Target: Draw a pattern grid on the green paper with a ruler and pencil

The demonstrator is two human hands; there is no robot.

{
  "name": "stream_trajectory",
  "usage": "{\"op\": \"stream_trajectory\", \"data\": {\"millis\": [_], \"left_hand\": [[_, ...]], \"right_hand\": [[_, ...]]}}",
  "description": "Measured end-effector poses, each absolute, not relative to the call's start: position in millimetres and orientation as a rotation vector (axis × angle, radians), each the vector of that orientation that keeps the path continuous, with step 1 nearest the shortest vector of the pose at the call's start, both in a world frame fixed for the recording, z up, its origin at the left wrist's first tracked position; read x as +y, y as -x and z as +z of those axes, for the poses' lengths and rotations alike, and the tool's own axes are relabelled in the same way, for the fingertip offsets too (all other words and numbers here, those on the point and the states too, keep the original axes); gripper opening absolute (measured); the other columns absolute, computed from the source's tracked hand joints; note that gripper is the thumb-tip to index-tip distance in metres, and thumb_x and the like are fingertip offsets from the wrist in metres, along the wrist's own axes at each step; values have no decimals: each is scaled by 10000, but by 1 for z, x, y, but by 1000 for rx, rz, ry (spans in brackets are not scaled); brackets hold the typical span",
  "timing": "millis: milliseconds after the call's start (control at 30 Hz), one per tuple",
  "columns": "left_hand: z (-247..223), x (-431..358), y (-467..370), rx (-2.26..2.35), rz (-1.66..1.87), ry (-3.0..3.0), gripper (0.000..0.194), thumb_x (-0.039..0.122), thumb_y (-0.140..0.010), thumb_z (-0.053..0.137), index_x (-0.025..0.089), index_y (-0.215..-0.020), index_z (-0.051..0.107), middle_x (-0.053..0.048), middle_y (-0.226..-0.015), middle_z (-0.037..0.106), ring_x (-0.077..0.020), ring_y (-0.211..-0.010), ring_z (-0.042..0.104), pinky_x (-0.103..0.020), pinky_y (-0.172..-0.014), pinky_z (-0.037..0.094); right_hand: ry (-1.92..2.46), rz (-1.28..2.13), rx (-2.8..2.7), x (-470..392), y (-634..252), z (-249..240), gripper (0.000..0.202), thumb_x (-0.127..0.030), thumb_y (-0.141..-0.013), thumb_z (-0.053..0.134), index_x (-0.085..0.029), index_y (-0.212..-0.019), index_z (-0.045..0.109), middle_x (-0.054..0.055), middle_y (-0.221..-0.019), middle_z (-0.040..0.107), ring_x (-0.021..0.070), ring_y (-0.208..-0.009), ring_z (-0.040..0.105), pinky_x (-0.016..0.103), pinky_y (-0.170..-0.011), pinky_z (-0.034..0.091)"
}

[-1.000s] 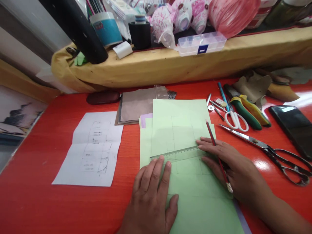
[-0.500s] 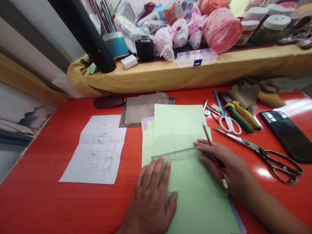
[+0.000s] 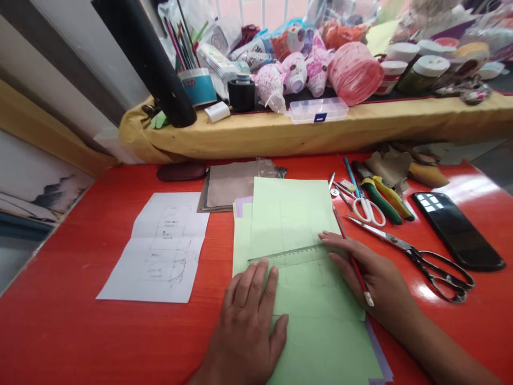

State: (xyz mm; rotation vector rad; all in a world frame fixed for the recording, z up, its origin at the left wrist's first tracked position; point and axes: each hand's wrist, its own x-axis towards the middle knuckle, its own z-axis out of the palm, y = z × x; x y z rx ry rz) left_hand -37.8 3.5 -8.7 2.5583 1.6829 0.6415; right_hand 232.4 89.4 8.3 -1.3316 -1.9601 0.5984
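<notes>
Left hand (image 3: 249, 323) palm-down on green paper (image 3: 294, 208), grip wide — right hand (image 3: 372, 267) slants to the ruler (image 3: 294, 254), grip holding a pencil (image 3: 360, 278).

- Glossy black rectangular phone (image 3: 459, 230), right of the long steel scissors with black looped handles (image 3: 407, 249)
- Small scissors with white plastic handles (image 3: 364, 204), just beside pliers with green and yellow grips (image 3: 380, 200)
- Oblong maroon case (image 3: 181, 171), near flat greyish-brown sheets (image 3: 230, 184)
- Clear plastic box with blue clasp (image 3: 308, 111), on the ledge draped in yellow cloth (image 3: 240, 135)
</notes>
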Motion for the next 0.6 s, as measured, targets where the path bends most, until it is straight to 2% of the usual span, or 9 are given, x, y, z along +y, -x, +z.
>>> {"op": "stream_trajectory", "data": {"millis": [133, 300, 400, 467, 600], "left_hand": [[-10, 3, 38, 1675, 662, -2542, 545, 465, -1157, 485, 123, -1566, 598, -139, -1647, 582, -285, -1546, 466, -422, -1290, 253], [-9, 3, 38, 1692, 673, -2560, 553, 473, -1151, 496, 125, -1568, 595, -138, -1633, 597, -286, -1530, 483, -432, -1284, 264], [-8, 3, 38, 1693, 670, -2562, 548, 465, -1150, 501, 118, -1563, 594, -139, -1631, 599, -288, -1530, 478, -436, -1275, 273], [-8, 3, 38, 1687, 653, -2582, 555, 462, -1151, 495, 108, -1570, 583, -144, -1637, 591, -294, -1536, 466, -443, -1269, 277], [-8, 4, 39, 1697, 602, -2644, 568, 465, -1150, 474, 96, -1569, 578, -160, -1637, 584, -310, -1533, 460, -460, -1249, 295]], "right_hand": [[1437, 683, -1846, 85, -228, 28, 271, -365, -1108, 601, -296, -1274, 802, 54, -1227, 875, 281, -1109, 854, 404, -935, 715], [1312, 976, -1812, 90, -213, 52, 329, -460, -1110, 621, -339, -1371, 779, 19, -1063, 904, 256, -1044, 865, 378, -966, 691], [1228, 1106, -1817, 99, -198, 59, 321, -524, -1108, 615, -312, -1168, 849, 18, -923, 895, 229, -910, 860, 333, -864, 687], [1168, 1155, -1812, 106, -187, 58, 403, -562, -1116, 579, -286, -1021, 858, 21, -844, 867, 209, -836, 839, 310, -806, 668], [1130, 1213, -1782, 116, -169, 53, 469, -577, -1126, 550, -251, -943, 833, 21, -745, 807, 195, -717, 784, 312, -731, 625]]}}
